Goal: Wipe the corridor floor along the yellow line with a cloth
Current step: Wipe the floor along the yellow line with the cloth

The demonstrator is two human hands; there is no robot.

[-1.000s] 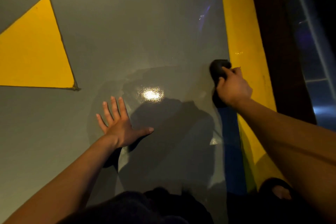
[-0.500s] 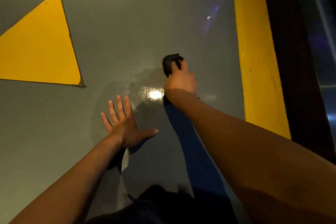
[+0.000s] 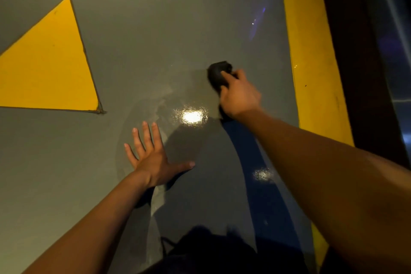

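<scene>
Grey glossy floor [image 3: 155, 40] fills the head view. Black cloth [image 3: 219, 74] is pressed on the floor at about 1 o'clock from frame centre, gripped by the right hand [image 3: 240, 95]; fingers are curled over its near end, and the far end sticks out past the fingertips. Cloth is seen left of the yellow line [image 3: 311, 62], near it but apart, with a strip of grey floor between. Line runs from 12 o'clock down the right side toward 5 o'clock, partly covered low down by the right forearm. A dark band is seen along its right edge.

Left hand [image 3: 153, 160] is laid flat on the floor at about 7 o'clock from the cloth, fingers straight and spread, thumb out toward 3 o'clock, nothing held. Hands are well apart.

A bright light glare [image 3: 192, 116] is seen on the floor between the hands, just beside the right wrist at its 9 o'clock. A smaller, fainter glare is seen below the right forearm. A wet-looking sheen patch is seen around the glare and the left hand. A yellow triangle [image 3: 49, 69] is painted at 9 o'clock, well apart from both hands. Dark clothing is seen at the 6 o'clock edge; detail cannot be told.
</scene>
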